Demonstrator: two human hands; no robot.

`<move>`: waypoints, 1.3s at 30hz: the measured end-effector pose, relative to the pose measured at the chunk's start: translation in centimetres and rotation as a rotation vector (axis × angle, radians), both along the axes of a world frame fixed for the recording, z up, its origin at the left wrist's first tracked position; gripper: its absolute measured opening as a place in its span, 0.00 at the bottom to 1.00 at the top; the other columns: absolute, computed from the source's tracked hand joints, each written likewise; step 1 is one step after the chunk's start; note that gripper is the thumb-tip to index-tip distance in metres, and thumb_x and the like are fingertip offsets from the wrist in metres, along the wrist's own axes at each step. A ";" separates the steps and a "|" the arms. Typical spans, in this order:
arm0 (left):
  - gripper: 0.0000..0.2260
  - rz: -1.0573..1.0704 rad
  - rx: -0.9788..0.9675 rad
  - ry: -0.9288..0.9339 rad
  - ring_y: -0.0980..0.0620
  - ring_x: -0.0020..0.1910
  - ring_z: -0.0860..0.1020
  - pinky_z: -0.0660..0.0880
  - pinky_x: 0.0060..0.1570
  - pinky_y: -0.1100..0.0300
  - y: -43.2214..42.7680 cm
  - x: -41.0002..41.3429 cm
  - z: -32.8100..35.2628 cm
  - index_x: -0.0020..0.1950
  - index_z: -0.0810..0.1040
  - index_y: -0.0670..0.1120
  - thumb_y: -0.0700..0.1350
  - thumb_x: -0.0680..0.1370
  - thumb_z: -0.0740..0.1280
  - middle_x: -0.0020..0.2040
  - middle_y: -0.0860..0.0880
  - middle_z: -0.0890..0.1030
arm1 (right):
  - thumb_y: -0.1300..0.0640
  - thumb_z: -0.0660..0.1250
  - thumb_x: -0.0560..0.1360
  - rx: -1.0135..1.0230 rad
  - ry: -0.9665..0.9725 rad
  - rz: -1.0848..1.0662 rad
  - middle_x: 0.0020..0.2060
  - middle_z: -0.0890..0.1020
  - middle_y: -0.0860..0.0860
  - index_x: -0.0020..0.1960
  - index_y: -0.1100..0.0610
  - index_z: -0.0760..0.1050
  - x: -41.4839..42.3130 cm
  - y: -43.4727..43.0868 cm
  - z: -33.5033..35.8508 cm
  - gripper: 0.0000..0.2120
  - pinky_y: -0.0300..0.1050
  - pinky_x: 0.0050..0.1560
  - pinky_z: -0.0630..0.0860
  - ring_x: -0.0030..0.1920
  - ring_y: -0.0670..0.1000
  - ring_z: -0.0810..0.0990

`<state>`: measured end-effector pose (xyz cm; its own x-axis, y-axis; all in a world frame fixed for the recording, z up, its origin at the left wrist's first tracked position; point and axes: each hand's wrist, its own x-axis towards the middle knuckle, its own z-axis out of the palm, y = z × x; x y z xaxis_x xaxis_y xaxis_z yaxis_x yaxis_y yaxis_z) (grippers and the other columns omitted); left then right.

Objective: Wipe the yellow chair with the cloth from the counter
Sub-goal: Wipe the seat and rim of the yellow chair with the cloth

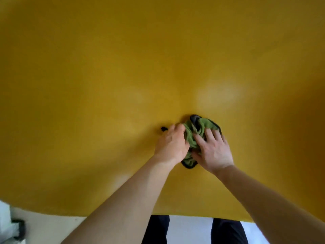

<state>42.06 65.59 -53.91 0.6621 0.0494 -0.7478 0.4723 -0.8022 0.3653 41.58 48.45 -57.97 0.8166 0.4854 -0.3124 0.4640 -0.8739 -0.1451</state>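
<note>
- In the bottom left corner, a blurred white and grey object (16,228) with a black part; not possible to tell what it is.
- Beside it, a strip of pale floor (52,223), showing below the near edge of the seat.
- Across almost the whole view, the smooth yellow chair (105,67), a little shiny, with two pale reflections near the middle.
- On the yellow surface, a small black thing (164,128), just left of the knuckles; too small to name.
- Next, the left hand (171,145) at the left side of the rag, fingers curled into the folds and gripping them; bare forearm reaching up from the bottom edge.
- Slightly right of the middle, the bunched green cloth (194,132) with a dark border, lying on the chair surface, between both hands and touching both.
- Then the right hand (213,150), laid on the right side of the cloth, fingers spread and rather straight, pressing it against the chair; thumb against the lower fold.
- Both hands close together, with only the cloth between them.
- At the bottom edge, two legs in dark trousers (155,229), just at the near edge of the chair, with white floor between them.
</note>
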 end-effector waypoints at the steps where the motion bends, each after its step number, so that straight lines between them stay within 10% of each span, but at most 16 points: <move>1: 0.19 -0.053 0.002 0.042 0.43 0.65 0.72 0.72 0.60 0.49 -0.6 -1.9 -0.2 0.69 0.67 0.51 0.50 0.79 0.67 0.67 0.48 0.70 | 0.41 0.76 0.65 -0.011 0.096 -0.011 0.55 0.76 0.59 0.63 0.52 0.73 -2.1 -0.5 0.3 0.31 0.59 0.46 0.79 0.52 0.64 0.76; 5: 0.28 -0.177 0.076 0.098 0.45 0.65 0.68 0.65 0.62 0.49 -2.8 -8.0 0.8 0.70 0.63 0.55 0.55 0.73 0.70 0.67 0.52 0.71 | 0.46 0.74 0.66 -0.039 0.525 -0.103 0.59 0.77 0.54 0.69 0.46 0.70 -5.1 -1.6 2.6 0.33 0.54 0.53 0.79 0.57 0.61 0.78; 10: 0.23 0.758 -0.528 0.287 0.50 0.60 0.78 0.76 0.61 0.44 -6.5 -8.5 3.6 0.65 0.68 0.69 0.63 0.70 0.68 0.65 0.53 0.78 | 0.50 0.69 0.65 0.427 0.773 -0.762 0.45 0.83 0.43 0.57 0.38 0.75 -2.9 -3.9 7.9 0.21 0.38 0.43 0.77 0.47 0.51 0.82; 14: 0.27 1.089 -0.765 0.354 0.47 0.57 0.82 0.81 0.53 0.41 -11.0 -3.4 6.4 0.61 0.75 0.64 0.68 0.64 0.73 0.59 0.52 0.83 | 0.41 0.68 0.68 0.581 1.022 -0.762 0.69 0.75 0.42 0.77 0.37 0.60 -1.4 -8.1 13.3 0.39 0.39 0.66 0.71 0.67 0.45 0.74; 18: 0.10 1.057 -0.737 0.250 0.44 0.50 0.84 0.79 0.40 0.53 -16.0 1.0 9.3 0.56 0.78 0.53 0.48 0.76 0.72 0.55 0.43 0.84 | 0.45 0.60 0.80 0.393 0.459 -0.571 0.70 0.75 0.49 0.78 0.45 0.62 0.3 -14.4 18.9 0.27 0.49 0.63 0.75 0.66 0.53 0.77; 22: 0.15 1.371 -0.824 0.037 0.40 0.51 0.84 0.83 0.45 0.42 -18.2 7.3 11.1 0.61 0.79 0.50 0.45 0.74 0.65 0.56 0.41 0.83 | 0.55 0.61 0.78 0.340 -0.364 -0.488 0.53 0.80 0.58 0.62 0.57 0.79 2.9 -21.3 23.9 0.16 0.51 0.53 0.71 0.52 0.61 0.77; 26: 0.19 1.710 -0.795 -0.164 0.42 0.56 0.80 0.80 0.33 0.52 -16.7 14.8 10.6 0.70 0.71 0.50 0.46 0.79 0.61 0.64 0.44 0.78 | 0.53 0.63 0.74 0.112 -0.524 -0.592 0.68 0.70 0.64 0.75 0.57 0.64 6.2 -24.9 23.8 0.31 0.57 0.66 0.61 0.66 0.65 0.68; 33: 0.23 1.586 -0.792 -0.365 0.43 0.55 0.78 0.78 0.52 0.42 -22.4 20.1 13.4 0.71 0.65 0.60 0.47 0.76 0.63 0.65 0.48 0.74 | 0.50 0.55 0.83 0.407 -0.193 -0.858 0.70 0.73 0.54 0.79 0.49 0.60 9.5 -27.3 23.0 0.24 0.53 0.58 0.71 0.64 0.58 0.74; 39: 0.14 0.872 -0.715 -0.283 0.51 0.51 0.78 0.77 0.51 0.56 -34.7 12.1 17.3 0.55 0.73 0.61 0.52 0.71 0.68 0.55 0.50 0.79 | 0.59 0.52 0.79 1.035 0.130 -1.057 0.67 0.77 0.43 0.71 0.52 0.75 9.6 -30.1 23.9 0.24 0.39 0.71 0.67 0.67 0.35 0.72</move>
